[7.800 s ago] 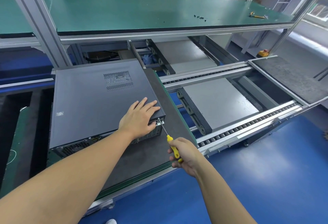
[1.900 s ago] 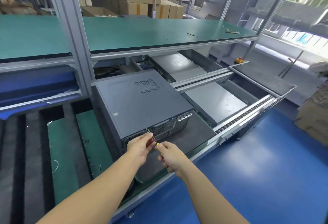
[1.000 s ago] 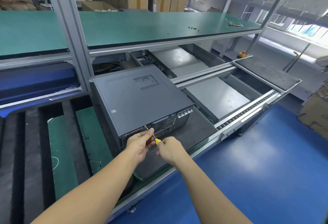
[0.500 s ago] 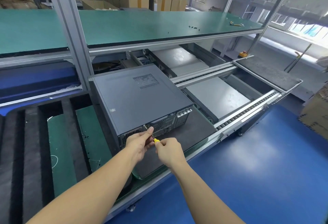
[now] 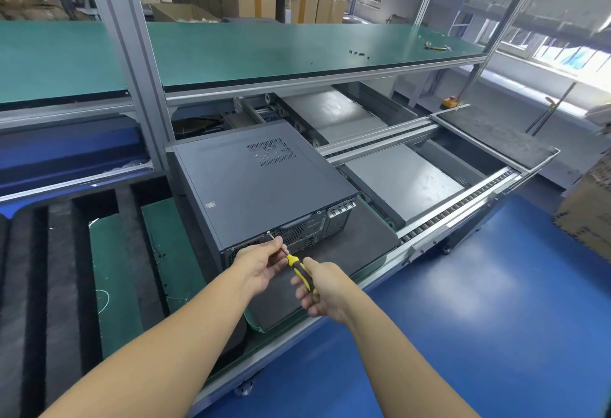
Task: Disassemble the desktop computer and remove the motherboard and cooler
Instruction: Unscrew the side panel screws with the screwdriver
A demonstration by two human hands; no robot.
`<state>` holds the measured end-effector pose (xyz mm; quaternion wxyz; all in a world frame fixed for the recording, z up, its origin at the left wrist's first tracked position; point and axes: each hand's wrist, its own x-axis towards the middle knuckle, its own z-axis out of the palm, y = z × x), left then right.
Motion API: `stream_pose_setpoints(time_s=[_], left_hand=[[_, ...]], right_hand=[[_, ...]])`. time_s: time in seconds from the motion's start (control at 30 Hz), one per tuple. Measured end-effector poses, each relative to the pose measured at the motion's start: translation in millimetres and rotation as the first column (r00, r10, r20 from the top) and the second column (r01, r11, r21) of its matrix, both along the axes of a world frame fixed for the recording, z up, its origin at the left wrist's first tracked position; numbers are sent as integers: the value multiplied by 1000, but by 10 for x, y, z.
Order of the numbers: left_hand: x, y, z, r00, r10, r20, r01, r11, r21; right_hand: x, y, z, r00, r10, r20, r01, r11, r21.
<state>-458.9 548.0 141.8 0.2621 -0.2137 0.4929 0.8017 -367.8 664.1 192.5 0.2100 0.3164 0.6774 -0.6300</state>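
A dark grey desktop computer case (image 5: pixel 254 182) lies on its side on a grey pad (image 5: pixel 357 245), closed, its rear panel facing me. My right hand (image 5: pixel 322 292) grips the yellow-and-black handle of a screwdriver (image 5: pixel 299 268). The tip meets a screw (image 5: pixel 268 233) at the top edge of the rear panel. My left hand (image 5: pixel 261 265) pinches the metal shaft just behind the tip. The motherboard and cooler are hidden inside the case.
A green bench shelf (image 5: pixel 281 50) above carries several small black screws (image 5: pixel 357 53) and a yellow tool (image 5: pixel 436 47). Roller rails and steel plates (image 5: pixel 400 179) lie to the right. An aluminium post (image 5: pixel 132 63) stands left of the case. Black foam strips (image 5: pixel 59 285) cover the left.
Since 7.8 s ago the screwdriver has moved from the case's right rear corner to a screw further left, and my left hand left the lid for the shaft. In the last second the hands barely move.
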Motion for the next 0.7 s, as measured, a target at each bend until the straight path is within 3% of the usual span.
stream_pose_setpoints(time_s=[0.13, 0.33, 0.43, 0.53, 0.6, 0.7], left_hand=[[6, -30, -2, 1000, -10, 3, 10, 1000, 29], [7, -55, 5, 997, -39, 60, 37, 999, 30], [-19, -59, -6, 997, -40, 62, 40, 999, 9], [-28, -76, -20, 997, -56, 47, 56, 998, 7], [-26, -77, -2, 997, -68, 48, 67, 997, 35], [-25, -57, 28, 996, -67, 64, 62, 995, 76]], right_hand=[[-3, -84, -57, 986, -108, -126, 112, 994, 21], [-9, -129, -149, 939, -62, -338, 133, 972, 192], [-31, -140, -178, 952, -88, -295, 138, 978, 156], [-2, -76, -180, 979, -150, -139, 153, 988, 10], [26, -20, -175, 994, -106, -30, 104, 992, -65], [46, -3, -189, 995, -87, -45, 84, 994, -69]])
